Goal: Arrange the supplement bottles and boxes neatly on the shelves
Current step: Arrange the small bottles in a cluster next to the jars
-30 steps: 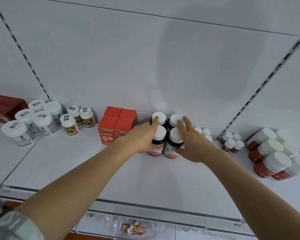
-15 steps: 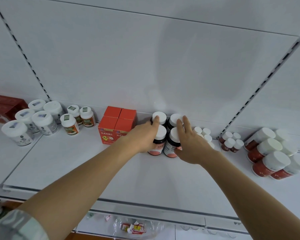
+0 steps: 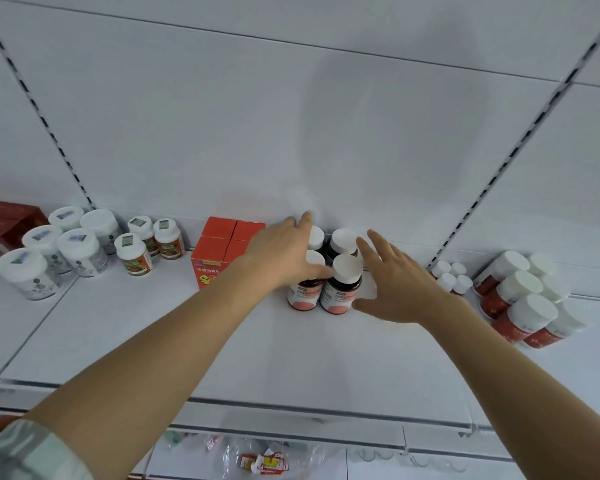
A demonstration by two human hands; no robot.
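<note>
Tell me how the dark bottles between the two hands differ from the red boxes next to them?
The dark bottles are round with white caps; the red boxes are square-edged cardboard with flat tops. The bottles carry white and pink labels, while the front box shows a yellow cartoon print. The left hand touches the bottles and hides part of the boxes. Both stand upright in a two-by-two block.

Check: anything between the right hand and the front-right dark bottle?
Nothing visible. The right hand is open just right of the front-right dark bottle, with only a sliver of bare shelf between them. The left hand is against the cluster's far side.
</note>
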